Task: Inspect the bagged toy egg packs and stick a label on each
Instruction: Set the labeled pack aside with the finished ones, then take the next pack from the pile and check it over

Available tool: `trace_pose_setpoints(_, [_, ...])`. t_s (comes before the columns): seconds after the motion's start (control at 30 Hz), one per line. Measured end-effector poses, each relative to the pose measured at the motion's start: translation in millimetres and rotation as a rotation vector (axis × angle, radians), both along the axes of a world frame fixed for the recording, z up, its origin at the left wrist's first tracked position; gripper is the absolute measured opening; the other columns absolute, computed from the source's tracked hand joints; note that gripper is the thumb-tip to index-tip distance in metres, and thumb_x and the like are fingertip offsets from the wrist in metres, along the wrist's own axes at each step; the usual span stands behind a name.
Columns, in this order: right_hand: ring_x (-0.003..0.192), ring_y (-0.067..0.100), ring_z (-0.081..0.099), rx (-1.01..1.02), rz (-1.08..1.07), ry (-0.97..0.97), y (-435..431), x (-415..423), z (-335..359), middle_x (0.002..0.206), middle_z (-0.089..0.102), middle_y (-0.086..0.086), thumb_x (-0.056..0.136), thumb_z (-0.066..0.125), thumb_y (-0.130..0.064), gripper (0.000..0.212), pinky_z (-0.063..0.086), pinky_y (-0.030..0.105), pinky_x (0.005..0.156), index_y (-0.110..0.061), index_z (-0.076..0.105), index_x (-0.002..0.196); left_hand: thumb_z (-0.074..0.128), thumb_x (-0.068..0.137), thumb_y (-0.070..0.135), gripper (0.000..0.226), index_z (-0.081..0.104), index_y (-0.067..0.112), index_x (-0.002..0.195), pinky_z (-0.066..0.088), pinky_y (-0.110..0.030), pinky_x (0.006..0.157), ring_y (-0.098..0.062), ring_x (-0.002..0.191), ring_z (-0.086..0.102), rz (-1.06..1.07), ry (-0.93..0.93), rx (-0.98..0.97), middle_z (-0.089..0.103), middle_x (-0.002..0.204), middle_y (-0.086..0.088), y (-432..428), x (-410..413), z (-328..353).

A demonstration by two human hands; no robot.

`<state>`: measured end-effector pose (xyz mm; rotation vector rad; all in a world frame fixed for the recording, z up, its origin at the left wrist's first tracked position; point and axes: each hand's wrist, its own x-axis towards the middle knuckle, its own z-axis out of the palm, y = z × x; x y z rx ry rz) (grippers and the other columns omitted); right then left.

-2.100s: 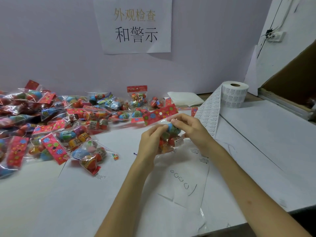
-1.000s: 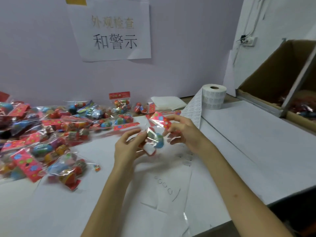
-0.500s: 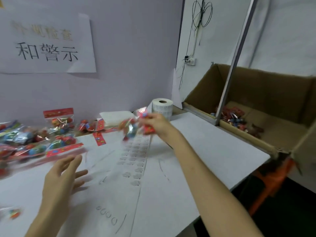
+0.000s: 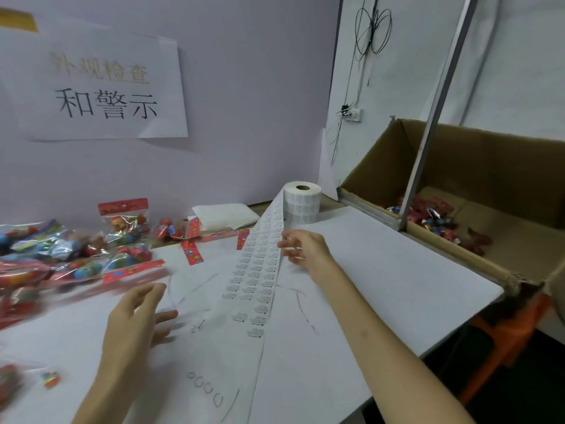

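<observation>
A heap of clear bagged toy egg packs (image 4: pixel 70 255) with red header cards lies along the left of the white table. A label roll (image 4: pixel 302 206) stands at the back; its strip of printed labels (image 4: pixel 260 270) runs forward across the table. My right hand (image 4: pixel 302 247) hovers at the strip's right edge, fingers apart, holding nothing. My left hand (image 4: pixel 137 316) is open above the table, just right of the heap. Several packs (image 4: pixel 428 215) lie inside the cardboard box (image 4: pixel 504 191) on the right.
A stack of white sheets (image 4: pixel 226 215) lies behind the strip. A paper sign (image 4: pixel 101 93) hangs on the purple wall. A metal pole (image 4: pixel 434 96) rises in front of the box. The table's edge (image 4: pixel 458 338) drops off at right, above an orange stool.
Both hands held one pack; the left let go and the right carried it rightward. That pack is now out of my right hand, which is back at the label strip. The view swung right.
</observation>
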<state>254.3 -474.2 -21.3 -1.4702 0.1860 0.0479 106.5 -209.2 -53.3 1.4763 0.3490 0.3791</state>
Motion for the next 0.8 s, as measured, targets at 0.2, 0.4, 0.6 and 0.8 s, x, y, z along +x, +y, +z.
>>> trace_pose_setpoints(0.2, [0.062, 0.012, 0.066, -0.308, 0.338, -0.131, 69, -25, 5, 0.079, 0.075, 0.003, 0.096, 0.055, -0.012, 0.02, 0.048, 0.02, 0.06, -0.011, 0.075, 0.096, 0.056, 0.105, 0.022, 0.012, 0.063, 0.017, 0.113, 0.057, -0.039, 0.066, -0.029, 0.084, 0.071, 0.027, 0.026, 0.012, 0.069, 0.103, -0.003, -4, -4, 7])
trace_pose_setpoints(0.4, [0.072, 0.01, 0.067, -0.654, 0.312, -0.518, 132, -27, 0, 0.092, 0.074, -0.001, 0.089, 0.069, -0.005, 0.012, 0.049, 0.018, 0.07, -0.013, 0.076, 0.096, 0.055, 0.104, 0.016, 0.012, 0.066, 0.017, 0.109, 0.054, -0.034, 0.058, -0.027, 0.083, 0.072, 0.046, 0.035, 0.025, 0.069, 0.111, -0.014, -5, -7, 8])
trace_pose_setpoints(0.6, [0.128, 0.019, 0.053, -1.01, 0.558, -0.728, 200, -12, -7, 0.149, 0.05, 0.0, 0.087, 0.074, -0.024, 0.064, 0.048, 0.036, 0.102, -0.021, 0.05, 0.146, 0.056, 0.101, 0.012, 0.014, 0.068, 0.019, 0.1, 0.056, -0.038, 0.061, -0.013, 0.064, 0.072, 0.066, 0.036, -0.039, 0.071, 0.108, -0.01, -6, -7, 8])
trace_pose_setpoints(0.8, [0.139, 0.025, 0.046, -1.151, 0.647, -0.756, 248, 4, -21, 0.157, 0.043, 0.003, 0.088, 0.063, -0.01, 0.067, 0.043, 0.041, 0.11, -0.021, 0.045, 0.152, 0.055, 0.099, 0.01, 0.017, 0.07, 0.019, 0.1, 0.053, -0.035, 0.059, -0.01, 0.061, 0.071, 0.138, 0.037, -0.132, 0.071, 0.103, -0.007, 1, -7, 6])
